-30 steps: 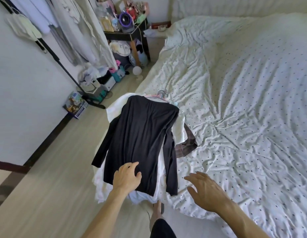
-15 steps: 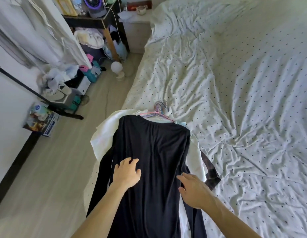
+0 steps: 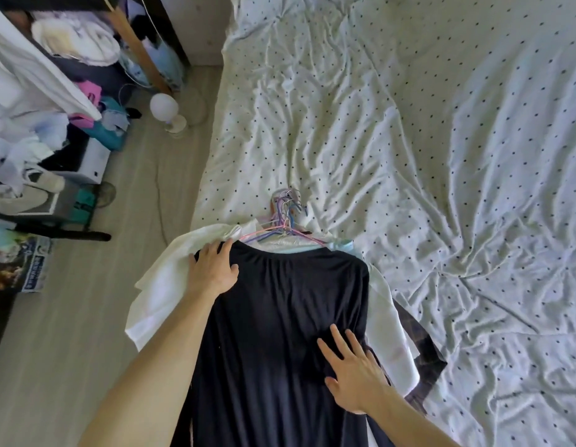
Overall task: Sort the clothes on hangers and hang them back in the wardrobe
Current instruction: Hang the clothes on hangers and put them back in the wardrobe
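A black long-sleeved top point(image 3: 280, 333) lies on top of a pile of clothes at the bed's left edge. Beneath it show a white garment point(image 3: 164, 285) and a dark plaid piece point(image 3: 425, 350). A bunch of pink, blue and metal hangers point(image 3: 286, 217) sticks out at the pile's far end. My left hand point(image 3: 212, 272) rests on the black top's left shoulder, fingers spread. My right hand point(image 3: 354, 372) lies flat on the top's right side, fingers straight.
The bed's dotted white sheet point(image 3: 409, 140) fills the right. On the floor to the left stand a small round lamp point(image 3: 165, 108), a white box point(image 3: 93, 162), shoes point(image 3: 32, 188), a clothes rack's black foot point(image 3: 61, 233) and a cluttered pile.
I have leaned closer over the pile. My left hand slid up from the top's middle to its left shoulder. My right hand settled flat on the top's right side.
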`<state>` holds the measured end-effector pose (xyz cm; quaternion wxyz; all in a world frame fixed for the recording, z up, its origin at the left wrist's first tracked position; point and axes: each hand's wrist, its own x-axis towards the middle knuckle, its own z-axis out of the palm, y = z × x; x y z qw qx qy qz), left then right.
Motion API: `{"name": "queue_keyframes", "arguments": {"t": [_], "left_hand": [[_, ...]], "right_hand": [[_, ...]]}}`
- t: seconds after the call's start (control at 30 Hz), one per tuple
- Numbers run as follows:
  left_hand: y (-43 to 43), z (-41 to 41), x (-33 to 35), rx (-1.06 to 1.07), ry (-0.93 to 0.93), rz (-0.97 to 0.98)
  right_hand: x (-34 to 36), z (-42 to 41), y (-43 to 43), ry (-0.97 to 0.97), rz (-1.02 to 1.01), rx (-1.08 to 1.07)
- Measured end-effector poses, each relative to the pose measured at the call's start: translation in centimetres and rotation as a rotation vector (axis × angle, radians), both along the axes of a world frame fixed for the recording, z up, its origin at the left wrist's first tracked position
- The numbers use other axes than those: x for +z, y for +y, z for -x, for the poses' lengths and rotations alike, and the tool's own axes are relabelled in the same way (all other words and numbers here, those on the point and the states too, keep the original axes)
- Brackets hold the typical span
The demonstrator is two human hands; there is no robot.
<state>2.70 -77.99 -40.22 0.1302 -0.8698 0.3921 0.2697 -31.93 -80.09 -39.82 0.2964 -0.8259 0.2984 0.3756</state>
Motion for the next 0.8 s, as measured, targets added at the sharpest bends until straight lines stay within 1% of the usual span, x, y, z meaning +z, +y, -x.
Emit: {"name": "queue_keyframes", "arguments": {"t": [0.1, 0.17, 0.23, 0.3, 0.37, 0.4, 0.47, 0.57, 0.67, 0.7, 0.73, 0.8], "left_hand": [[-1.0, -0.6, -0.9, -0.009, -0.047, -0.033], [-1.6, -1.0, -0.8, -0.022, -0.101, -0.029], [-1.9, -1.1, -0.2, -0.018, -0.112, -0.005], [-1.5, -0.4, 1.0, 0.045, -0.083, 0.099], [-0.4, 1.6, 3.1, 0.149, -0.050, 0.270], [0.2, 3.2, 4.5, 0.192, -0.047, 0.346], [1.9, 7.3, 7.5, 0.220, -0.034, 0.417], [5.5, 15.0, 10.9, 0.192, 0.077, 0.412], [9.1, 23.9, 13.5, 0.151, 0.176, 0.409], [10.0, 26.9, 14.4, 0.156, 0.196, 0.420], [10.7, 29.7, 15.3, 0.173, 0.220, 0.432], [11.6, 35.1, 17.3, 0.192, 0.266, 0.473]], "right_hand": [[-0.2, 0.4, -0.3, -0.027, -0.032, -0.034], [0.0, 0.6, -0.8, -0.038, -0.062, -0.063], [0.7, 0.7, -1.4, -0.035, -0.085, -0.087], [1.7, 0.7, -1.9, -0.038, -0.102, -0.127], [3.1, 0.9, -2.0, -0.085, -0.124, -0.244], [4.0, 1.2, -1.9, -0.124, -0.140, -0.336], [5.9, 2.0, -1.4, -0.207, -0.199, -0.564], [9.5, 4.0, -0.3, -0.329, -0.365, -0.929], [13.2, 7.0, 1.4, -0.443, -0.508, -1.154], [14.4, 8.2, 2.1, -0.472, -0.512, -1.194], [15.5, 9.5, 2.9, -0.504, -0.473, -1.214], [17.4, 12.6, 4.3, -0.599, -0.344, -1.249]]}}
